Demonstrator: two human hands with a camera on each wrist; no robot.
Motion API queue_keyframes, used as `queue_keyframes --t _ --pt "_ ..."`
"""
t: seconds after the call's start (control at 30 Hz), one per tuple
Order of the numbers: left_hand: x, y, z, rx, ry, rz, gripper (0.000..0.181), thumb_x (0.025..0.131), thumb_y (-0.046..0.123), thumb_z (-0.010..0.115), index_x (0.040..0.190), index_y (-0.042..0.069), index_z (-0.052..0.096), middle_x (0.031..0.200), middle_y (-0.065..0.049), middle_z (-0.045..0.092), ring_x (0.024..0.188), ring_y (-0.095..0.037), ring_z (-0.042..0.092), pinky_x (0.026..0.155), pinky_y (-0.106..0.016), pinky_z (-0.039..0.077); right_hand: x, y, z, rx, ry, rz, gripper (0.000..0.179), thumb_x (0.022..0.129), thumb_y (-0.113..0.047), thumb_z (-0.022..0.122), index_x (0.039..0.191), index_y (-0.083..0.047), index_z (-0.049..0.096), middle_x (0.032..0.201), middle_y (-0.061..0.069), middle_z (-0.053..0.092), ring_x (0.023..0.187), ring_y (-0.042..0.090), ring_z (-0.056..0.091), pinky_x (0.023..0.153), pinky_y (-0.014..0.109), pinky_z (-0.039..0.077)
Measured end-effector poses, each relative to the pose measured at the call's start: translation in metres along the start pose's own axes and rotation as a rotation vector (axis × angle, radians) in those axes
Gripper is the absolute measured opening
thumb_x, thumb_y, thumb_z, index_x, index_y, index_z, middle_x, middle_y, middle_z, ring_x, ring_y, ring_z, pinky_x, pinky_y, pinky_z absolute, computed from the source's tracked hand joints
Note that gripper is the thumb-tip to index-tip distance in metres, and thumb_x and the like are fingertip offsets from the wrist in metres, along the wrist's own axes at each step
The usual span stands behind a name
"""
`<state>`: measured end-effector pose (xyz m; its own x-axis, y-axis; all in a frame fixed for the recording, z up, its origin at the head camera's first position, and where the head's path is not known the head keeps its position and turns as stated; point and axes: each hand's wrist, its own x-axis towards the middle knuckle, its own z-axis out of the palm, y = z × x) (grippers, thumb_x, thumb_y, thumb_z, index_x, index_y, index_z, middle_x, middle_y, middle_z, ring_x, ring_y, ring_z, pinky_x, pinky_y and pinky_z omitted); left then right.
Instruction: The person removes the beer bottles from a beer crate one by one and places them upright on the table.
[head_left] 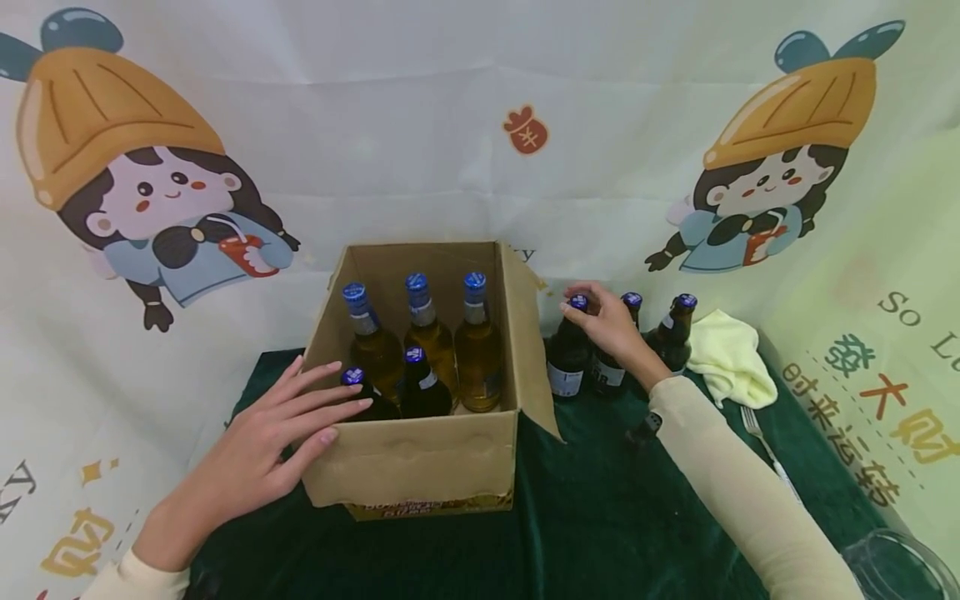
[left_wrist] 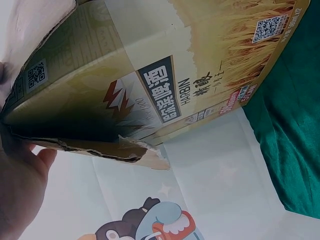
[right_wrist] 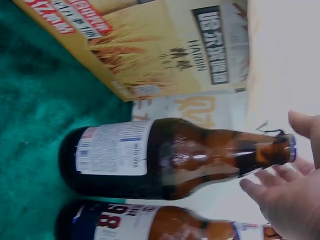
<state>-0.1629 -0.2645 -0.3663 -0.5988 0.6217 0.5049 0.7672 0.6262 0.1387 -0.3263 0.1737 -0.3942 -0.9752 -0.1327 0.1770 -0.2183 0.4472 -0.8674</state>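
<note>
My left hand [head_left: 273,433] rests on the near left edge of an open cardboard box [head_left: 420,458], fingers spread and fairly straight. Inside the box stand several bottles: clear-glass ones with amber contents [head_left: 478,358] at the back, and two dark ones [head_left: 426,387] in front. Right of the box, my right hand [head_left: 611,325] is around the top of a brown beer bottle [right_wrist: 165,157]. Its thumb and fingers sit on either side of the bottle's cap, and the right wrist view shows a gap between thumb and glass.
Two more brown bottles [head_left: 673,329] stand right of the reached one, one partly behind my hand. A pale yellow cloth [head_left: 731,358], a fork [head_left: 765,442], a small dark object [head_left: 643,429] and a clear glass vessel [head_left: 900,567] lie farther right on the green cloth [head_left: 600,517].
</note>
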Motion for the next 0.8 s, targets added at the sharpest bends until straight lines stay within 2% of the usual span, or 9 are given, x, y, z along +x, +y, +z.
queue_keyframes --t 0.1,0.17,0.27,0.4,0.5,0.57,0.67,0.8 --pt "-0.001 0.000 0.000 -0.002 -0.006 -0.008 0.051 0.093 0.010 0.066 0.141 0.026 0.061 0.139 -0.003 0.065 0.147 -0.026 0.041 0.131 -0.039 0.005 -0.002 -0.008 -0.006 0.015 0.020 -0.018 0.065 0.102 -0.033 0.060 0.156 -0.008 0.033 0.164 0.013 0.033 0.154 0.029 0.029 0.126 0.050 0.026" --pt "-0.001 0.001 0.001 -0.007 -0.007 -0.009 0.051 0.093 0.010 0.066 0.141 0.026 0.061 0.139 -0.004 0.065 0.147 -0.026 0.041 0.131 -0.039 0.005 -0.005 -0.015 -0.011 0.128 0.046 -0.063 0.069 0.103 -0.033 0.057 0.159 -0.009 0.026 0.168 0.010 0.025 0.157 0.025 0.020 0.129 0.049 0.018" --pt "-0.001 0.001 0.001 -0.010 -0.008 -0.008 0.051 0.094 0.010 0.065 0.142 0.027 0.060 0.139 -0.005 0.065 0.147 -0.026 0.041 0.131 -0.039 0.005 -0.008 -0.024 -0.019 0.461 0.038 -0.135 0.064 0.106 -0.031 0.049 0.160 -0.008 0.022 0.169 0.010 0.020 0.158 0.022 0.015 0.130 0.046 0.012" --pt "-0.001 0.001 0.001 -0.007 0.002 -0.002 0.049 0.095 0.011 0.064 0.141 0.026 0.061 0.139 -0.005 0.065 0.147 -0.027 0.042 0.131 -0.040 0.005 -0.015 -0.035 -0.024 0.937 -0.090 -0.176 0.062 0.108 -0.039 0.039 0.161 -0.012 0.020 0.170 0.010 0.019 0.159 0.025 0.015 0.130 0.046 0.010" --pt "-0.002 0.001 0.001 -0.009 0.010 0.004 0.048 0.095 0.011 0.064 0.141 0.026 0.062 0.138 -0.005 0.066 0.147 -0.027 0.042 0.131 -0.040 0.006 -0.020 -0.043 -0.022 1.120 -0.186 -0.179 0.062 0.107 -0.043 0.039 0.160 -0.015 0.024 0.169 0.009 0.021 0.158 0.028 0.017 0.130 0.048 0.010" --pt "-0.002 0.001 0.001 -0.009 0.008 0.003 0.048 0.095 0.011 0.064 0.141 0.026 0.061 0.139 -0.004 0.065 0.147 -0.026 0.041 0.131 -0.041 0.006 -0.023 -0.049 -0.020 1.167 -0.234 -0.191 0.062 0.107 -0.043 0.041 0.159 -0.014 0.027 0.169 0.010 0.022 0.158 0.029 0.019 0.130 0.048 0.012" --pt "-0.001 0.000 0.001 -0.011 0.005 0.005 0.048 0.096 0.012 0.063 0.141 0.026 0.061 0.139 -0.005 0.065 0.147 -0.027 0.041 0.131 -0.041 0.006 -0.024 -0.062 -0.016 1.167 -0.316 -0.221 0.062 0.106 -0.042 0.044 0.158 -0.011 0.028 0.169 0.012 0.020 0.157 0.031 0.020 0.129 0.047 0.017" --pt "0.000 0.000 0.001 -0.014 0.011 0.010 0.047 0.097 0.012 0.062 0.141 0.026 0.061 0.139 -0.004 0.065 0.146 -0.027 0.043 0.131 -0.042 0.006 -0.023 -0.083 -0.006 1.060 -0.440 -0.275 0.061 0.106 -0.043 0.045 0.155 -0.009 0.032 0.166 0.013 0.030 0.154 0.030 0.028 0.126 0.045 0.029"
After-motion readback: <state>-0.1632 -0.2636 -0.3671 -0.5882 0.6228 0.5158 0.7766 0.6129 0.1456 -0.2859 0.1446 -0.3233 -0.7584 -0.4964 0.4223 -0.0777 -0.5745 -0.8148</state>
